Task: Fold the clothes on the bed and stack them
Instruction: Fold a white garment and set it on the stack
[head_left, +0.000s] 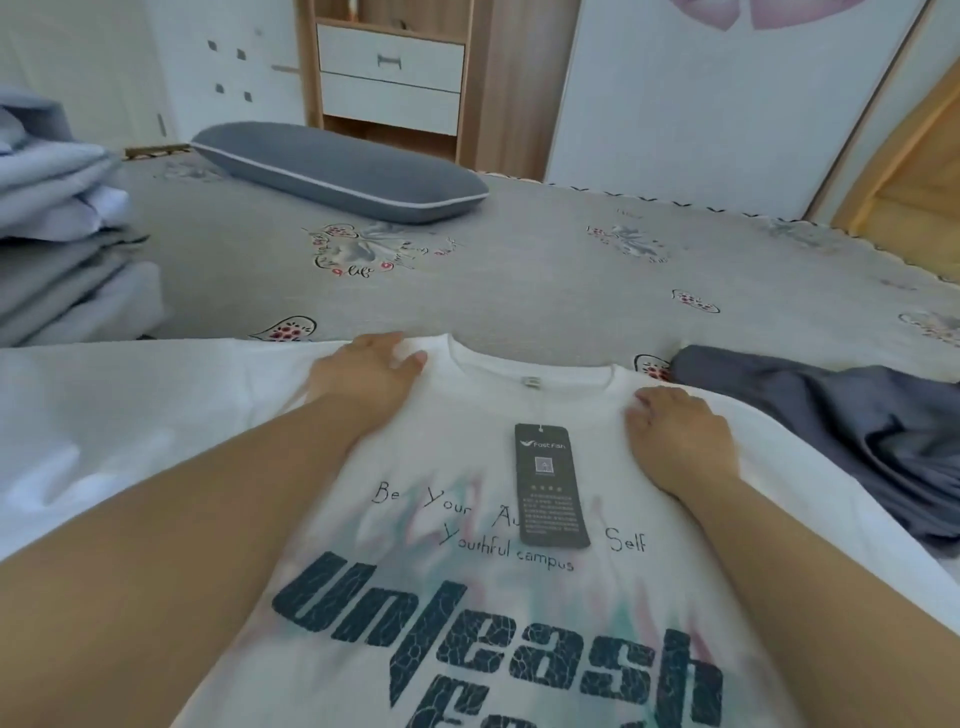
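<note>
A white T-shirt (467, 597) with dark printed lettering lies front up on the bed (519, 270), collar away from me. A black hang tag (551, 486) rests on its chest below the collar. My left hand (371, 371) lies on the shirt's left shoulder beside the collar, fingers laid over the cloth's top edge. My right hand (675, 431) presses flat on the right shoulder. A crumpled dark grey garment (841, 431) sits on the bed to the right, touching the shirt's sleeve.
Folded grey-blue bedding (57, 218) is piled at the left edge. A grey pillow (337, 169) lies at the far side of the bed. Behind it stand a wooden drawer unit (389, 73) and white wardrobe doors (701, 104).
</note>
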